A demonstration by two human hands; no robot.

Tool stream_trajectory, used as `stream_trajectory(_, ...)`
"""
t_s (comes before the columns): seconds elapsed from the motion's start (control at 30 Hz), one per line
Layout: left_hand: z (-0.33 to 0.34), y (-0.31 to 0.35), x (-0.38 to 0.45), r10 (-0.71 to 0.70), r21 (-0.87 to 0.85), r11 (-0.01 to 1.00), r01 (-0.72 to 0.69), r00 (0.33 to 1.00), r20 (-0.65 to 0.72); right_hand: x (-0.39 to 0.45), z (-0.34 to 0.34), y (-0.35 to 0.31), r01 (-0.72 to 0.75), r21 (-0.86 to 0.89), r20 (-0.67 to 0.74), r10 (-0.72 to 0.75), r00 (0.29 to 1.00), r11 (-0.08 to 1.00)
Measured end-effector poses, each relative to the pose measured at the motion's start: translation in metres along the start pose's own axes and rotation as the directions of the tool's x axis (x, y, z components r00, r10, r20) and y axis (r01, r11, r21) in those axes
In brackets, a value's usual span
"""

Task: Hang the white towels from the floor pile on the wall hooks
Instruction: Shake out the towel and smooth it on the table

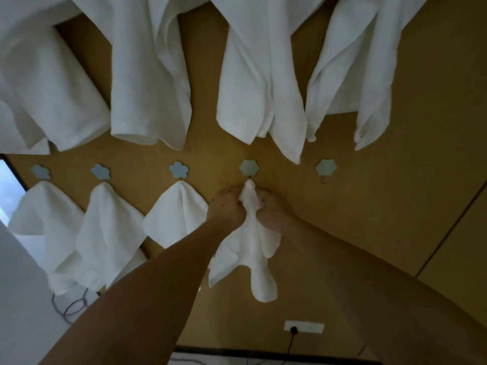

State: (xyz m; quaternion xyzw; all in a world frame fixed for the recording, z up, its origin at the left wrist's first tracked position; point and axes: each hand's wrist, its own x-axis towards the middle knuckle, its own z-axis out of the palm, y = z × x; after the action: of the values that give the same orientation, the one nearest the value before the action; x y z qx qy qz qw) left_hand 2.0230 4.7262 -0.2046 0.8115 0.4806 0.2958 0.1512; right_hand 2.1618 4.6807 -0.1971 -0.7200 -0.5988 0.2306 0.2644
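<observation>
- Five flower-shaped hooks run in a row across the middle of the frame: the first [40,172], second [100,171] and third [179,169] are bluish, the fourth [249,167] and fifth [326,167] greener.
- Three small white towels already hang from the first three hooks: one at left [44,209], one beside it [108,227], one left of centre [176,212]. Each falls in a pointed drape from its hook.
- A fourth small towel [250,248] is in my hands, its bunched top touching the wall just below the fourth hook; I cannot tell whether it has caught on the peg.
- My left hand [226,206] has its fingers curled, pinching the left side of that bunched top.
- My right hand [268,206] pinches the right side of it, fingers curled the same way; both hands are close against the wall.
- The towel's loose tail hangs down between my forearms to lower centre.
- The fifth hook is bare, its small metal peg showing beneath it, with open brown wall [395,180] to its right.
- Four larger white towels hang across the top of the frame: far left [39,88], left of centre [147,75], centre [258,88], right [350,75]. Their lower edges end just above the hook row; the centre one's tip reaches nearest, between the fourth and fifth hooks.
- A white socket [304,327] with a dark plug sits low on the wall, bottom centre.
</observation>
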Motion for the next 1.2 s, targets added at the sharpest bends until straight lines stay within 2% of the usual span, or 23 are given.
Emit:
stream_trajectory(0.13,-0.006,0.001,-0.024,-0.105,0.018,0.994,0.105,0.994,0.007,-0.022,0.001,0.005,0.033,0.043,-0.044,-0.031,0.999,0.999)
stream_trajectory(0.27,-0.02,0.003,-0.055,-0.14,0.06,0.989,0.139,0.99,0.016,-0.04,0.004,0.005,0.039,-0.068,-0.029,-0.041,0.999,0.997)
stream_trajectory(0.37,-0.04,0.001,-0.079,-0.157,0.119,0.981,0.155,0.988,0.0,-0.056,0.014,-0.009,0.104,-0.148,-0.016,-0.108,0.994,0.983)
stream_trajectory(0.57,-0.107,-0.022,-0.142,-0.202,0.263,0.942,0.208,0.978,-0.05,-0.102,0.05,-0.069,0.249,-0.235,0.032,-0.249,0.968,0.94)
stream_trajectory(0.73,-0.187,-0.06,-0.241,-0.293,0.367,0.875,0.315,0.949,-0.116,-0.161,0.107,-0.151,0.377,-0.252,0.139,-0.353,0.925,0.891)
stream_trajectory(0.9,-0.272,-0.107,-0.369,-0.409,0.425,0.782,0.455,0.89,-0.202,-0.247,0.181,-0.244,0.514,-0.237,0.252,-0.459,0.852,0.824)
stream_trajectory(0.97,-0.309,-0.126,-0.429,-0.464,0.444,0.724,0.528,0.849,-0.253,-0.288,0.217,-0.286,0.587,-0.22,0.304,-0.517,0.8,0.779)
stream_trajectory(1.2,-0.436,-0.171,-0.669,-0.65,0.366,0.46,0.809,0.588,-0.481,-0.463,0.349,-0.431,0.826,-0.085,0.495,-0.696,0.52,0.557)
